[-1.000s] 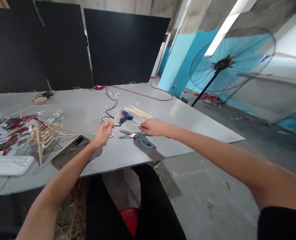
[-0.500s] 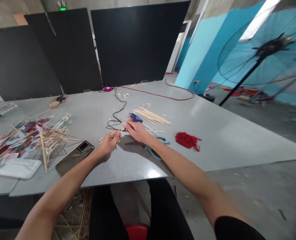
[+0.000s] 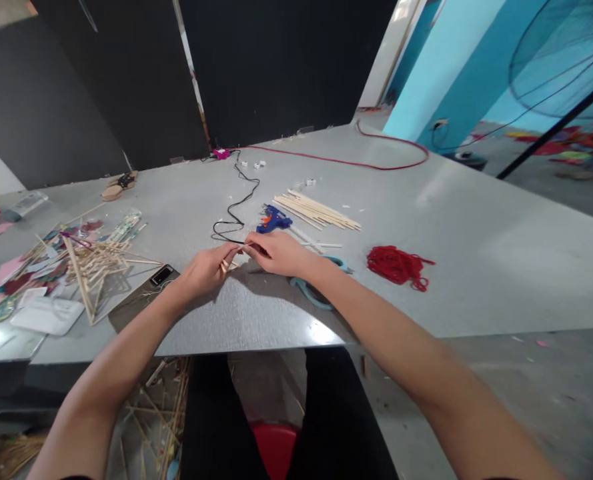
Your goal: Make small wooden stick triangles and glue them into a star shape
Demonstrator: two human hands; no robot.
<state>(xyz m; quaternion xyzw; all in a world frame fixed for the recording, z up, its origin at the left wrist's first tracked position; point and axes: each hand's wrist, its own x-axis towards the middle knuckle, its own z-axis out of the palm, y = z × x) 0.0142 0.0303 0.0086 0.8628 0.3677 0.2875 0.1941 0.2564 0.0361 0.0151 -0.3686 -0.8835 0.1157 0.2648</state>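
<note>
Both hands meet over the near middle of the table, fingertips almost touching. My left hand (image 3: pixel 210 268) is closed in a pinch, with short pale wooden stick pieces (image 3: pixel 231 266) showing at its fingers. My right hand (image 3: pixel 279 253) pinches at the same spot; a thin light stick seems to run between the fingertips, mostly hidden. Just beyond the right hand lies a blue glue gun (image 3: pixel 277 219) with an orange trigger. Teal-handled scissors (image 3: pixel 310 295) lie partly beneath my right wrist. White glue sticks (image 3: pixel 326 245) rest beside the wrist.
A bundle of wooden sticks (image 3: pixel 321 212) lies behind the right hand, red yarn (image 3: pixel 396 265) to the right. On the left are a stick frame (image 3: pixel 89 280), a phone (image 3: pixel 135 308), a white case (image 3: pixel 49 315) and mixed scraps. A black cable (image 3: pixel 249 193) crosses the table.
The camera view has tilted down and shifted slightly left. My fingertips have drawn closer together, and the left hand has turned so its back shows more.
</note>
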